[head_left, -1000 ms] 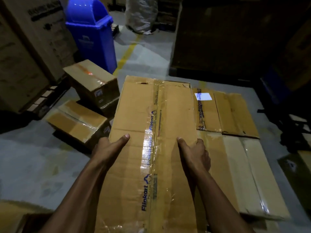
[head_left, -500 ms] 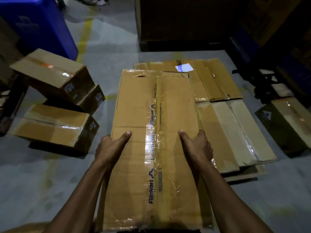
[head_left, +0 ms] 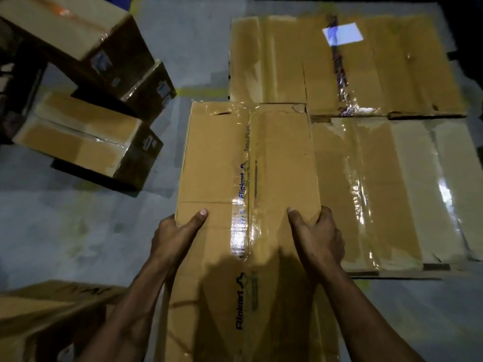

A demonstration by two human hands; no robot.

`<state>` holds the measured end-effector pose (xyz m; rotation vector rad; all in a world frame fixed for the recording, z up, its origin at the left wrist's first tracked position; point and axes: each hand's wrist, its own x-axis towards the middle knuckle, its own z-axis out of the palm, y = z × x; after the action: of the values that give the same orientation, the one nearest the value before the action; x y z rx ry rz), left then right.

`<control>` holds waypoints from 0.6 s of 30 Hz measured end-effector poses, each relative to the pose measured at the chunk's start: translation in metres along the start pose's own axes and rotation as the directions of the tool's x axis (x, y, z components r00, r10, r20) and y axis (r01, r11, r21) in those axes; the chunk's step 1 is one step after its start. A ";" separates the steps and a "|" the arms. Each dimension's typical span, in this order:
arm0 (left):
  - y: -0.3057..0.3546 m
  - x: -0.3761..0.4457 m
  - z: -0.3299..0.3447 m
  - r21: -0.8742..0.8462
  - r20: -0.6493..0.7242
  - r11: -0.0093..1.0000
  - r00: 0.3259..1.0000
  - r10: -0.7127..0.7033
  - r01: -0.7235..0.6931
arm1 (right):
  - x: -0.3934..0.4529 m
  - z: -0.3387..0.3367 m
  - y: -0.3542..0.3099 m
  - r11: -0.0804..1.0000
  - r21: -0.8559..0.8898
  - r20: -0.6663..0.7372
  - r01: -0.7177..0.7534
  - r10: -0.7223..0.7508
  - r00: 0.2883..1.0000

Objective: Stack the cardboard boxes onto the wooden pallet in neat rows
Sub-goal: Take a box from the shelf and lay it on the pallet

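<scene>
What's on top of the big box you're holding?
Shiny tape with blue writing runs along the big box, and both thumbs, left hand, right hand. The fingers are hidden.

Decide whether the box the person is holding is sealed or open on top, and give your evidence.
Sealed. The held box's top flaps lie flat and meet at the centre seam, covered lengthwise by glossy printed tape.

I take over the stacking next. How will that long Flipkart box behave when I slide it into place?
The Flipkart box probably holds its shape: its top lies flat under the left hand and right hand. Its glossy tape looks slippery. Being long, it may swing if pushed from one end.
</scene>
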<state>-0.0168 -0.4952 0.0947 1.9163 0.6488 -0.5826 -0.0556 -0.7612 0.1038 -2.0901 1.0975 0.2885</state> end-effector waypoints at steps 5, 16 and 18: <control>-0.027 0.044 0.040 0.018 -0.016 1.000 1.000 -0.006 0.006 | 0.051 0.029 0.034 0.999 0.018 0.035 0.045 -0.046 0.998; -0.054 0.125 0.118 -0.052 0.049 0.998 0.999 0.023 -0.020 | 0.148 0.068 0.080 0.993 0.044 -0.032 0.110 -0.109 0.994; -0.052 0.136 0.130 -0.064 0.043 0.998 0.999 0.027 -0.024 | 0.164 0.072 0.084 0.990 0.077 -0.036 0.119 -0.116 0.993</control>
<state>0.0344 -0.5694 -0.0785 1.8456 0.6073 -0.5797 -0.0115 -0.8412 -0.0715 -2.0852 0.9831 0.1533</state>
